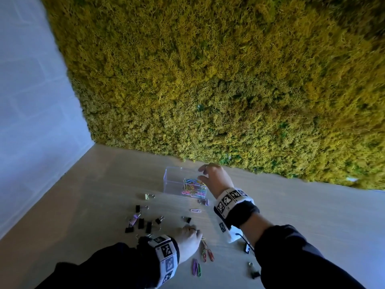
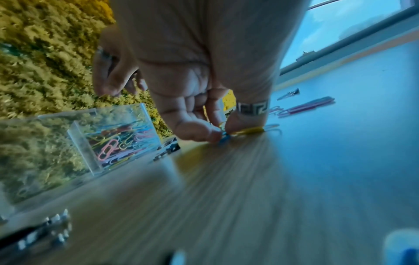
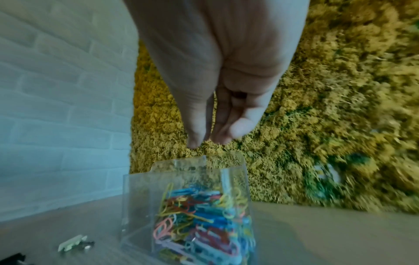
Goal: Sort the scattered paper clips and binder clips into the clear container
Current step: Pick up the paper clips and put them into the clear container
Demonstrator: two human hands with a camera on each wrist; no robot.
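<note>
The right hand (image 3: 217, 114) hovers above the clear container (image 1: 169, 180) at frame centre, fingers straight and empty. The left hand (image 2: 204, 111), lower centre, apparently pinches paper clips (image 2: 240, 132) off the table (image 1: 291, 205) for transfer.

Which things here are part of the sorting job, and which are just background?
Job: clear container, paper clips inside it, loose paper clips, black binder clips, left hand, right hand.

Background: moss wall, white brick wall, wooden table.
</note>
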